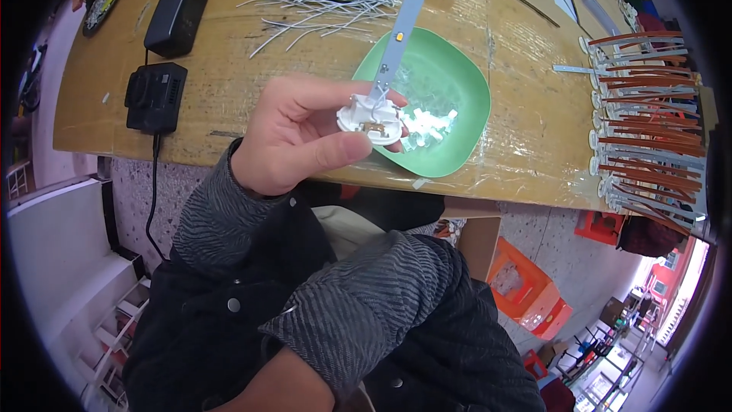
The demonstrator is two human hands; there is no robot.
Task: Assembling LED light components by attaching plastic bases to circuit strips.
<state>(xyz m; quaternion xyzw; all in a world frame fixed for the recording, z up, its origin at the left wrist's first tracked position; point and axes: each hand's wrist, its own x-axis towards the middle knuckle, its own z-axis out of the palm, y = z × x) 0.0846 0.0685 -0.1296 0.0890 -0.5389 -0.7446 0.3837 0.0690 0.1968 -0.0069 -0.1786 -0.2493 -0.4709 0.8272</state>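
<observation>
- The left hand is closed around a round white cap, thumb across its front, just above the table's near edge.
- A long light strip stands up out of the cap; tilting the hand could likely bend it or pull it loose at the joint.
- The right hand is out of view below the frame, only its sleeve showing; I cannot tell its state.
- The green bowl behind the cap holds small clear plastic pieces.
</observation>
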